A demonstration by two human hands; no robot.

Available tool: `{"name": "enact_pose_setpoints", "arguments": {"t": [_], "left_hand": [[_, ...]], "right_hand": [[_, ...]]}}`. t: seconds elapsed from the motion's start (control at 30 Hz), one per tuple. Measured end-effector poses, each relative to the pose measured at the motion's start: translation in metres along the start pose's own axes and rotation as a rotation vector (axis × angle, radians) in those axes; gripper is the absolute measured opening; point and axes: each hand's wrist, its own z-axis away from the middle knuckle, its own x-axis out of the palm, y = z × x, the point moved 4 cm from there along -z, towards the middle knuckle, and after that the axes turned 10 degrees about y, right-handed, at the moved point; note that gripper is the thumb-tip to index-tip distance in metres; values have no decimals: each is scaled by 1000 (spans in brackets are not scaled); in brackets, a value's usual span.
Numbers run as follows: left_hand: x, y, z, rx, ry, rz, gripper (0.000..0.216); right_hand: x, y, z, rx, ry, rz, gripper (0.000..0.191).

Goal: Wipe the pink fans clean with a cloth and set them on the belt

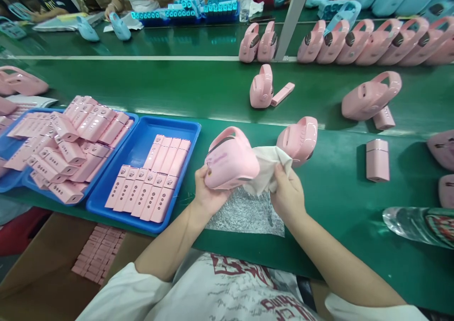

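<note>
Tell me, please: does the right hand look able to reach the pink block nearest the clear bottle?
Probably yes: nothing appears to stand between the right hand and the pink block. However, this hand holds a white cloth, which it may need to release first.

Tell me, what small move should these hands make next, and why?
Probably bring the white cloth in the right hand across the glossy pink handled plastic body: the left hand holds that body up, and the cloth is right beside it.
</note>
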Motion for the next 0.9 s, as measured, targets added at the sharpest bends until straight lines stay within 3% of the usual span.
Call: {"name": "enact_pose_setpoints", "arguments": {"t": [0.1,0.2,0.37,0.6,0.77,0.9], "left_hand": [[-1,-3,-1,168,28,-161,69],[-5,-6,-1,332,7,-269,64],[-9,2,6,651,-133,-300,63],[-2,9,11,761,-144,-464,77],[1,11,18,854,-237,-498,66],[2,10,24,947,-305,-574,72]], "right_hand": [[13,8,0,38,-177,-94,62],[18,9,-1,44,-257,-110,74],[23,7,0,275,-354,-269,73],[26,13,0,397,-300,-306,68],[28,10,1,330,-379,-331,72],[26,10,0,232,-380,-320,83]]}}
